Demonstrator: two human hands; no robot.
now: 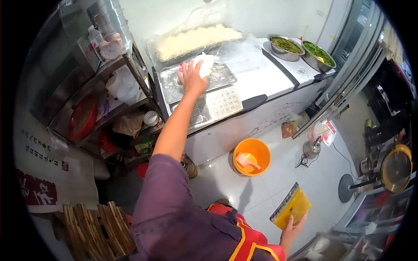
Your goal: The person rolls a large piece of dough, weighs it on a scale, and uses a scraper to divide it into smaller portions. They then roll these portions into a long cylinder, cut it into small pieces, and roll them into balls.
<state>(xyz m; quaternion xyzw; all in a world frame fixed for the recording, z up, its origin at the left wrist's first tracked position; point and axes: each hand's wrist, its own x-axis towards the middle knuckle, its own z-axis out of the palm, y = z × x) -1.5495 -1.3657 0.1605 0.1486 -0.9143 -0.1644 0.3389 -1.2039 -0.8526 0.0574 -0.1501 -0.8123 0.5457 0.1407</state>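
Note:
My left hand (192,80) reaches forward with its fingers curled over a crumpled white thing (204,65), which looks like a wad of cloth. Both are over the metal pan (224,74) of a weighing scale, and the pan has whitish smears. The scale's keypad (222,103) shows just below it. Low on the right, my right hand (292,230) grips a flat yellow slab (291,206) with a dark, speckled long edge. It is held tilted over the floor, and I cannot tell what it is.
Behind the scale, plastic film partly covers a tray of pale food (198,41). Two steel bowls of chopped greens (285,45) stand on the white chest freezer (261,85). An orange bucket (264,158) holding a pink scoop (246,161) stands on the floor. Cluttered shelves (117,65) line the left.

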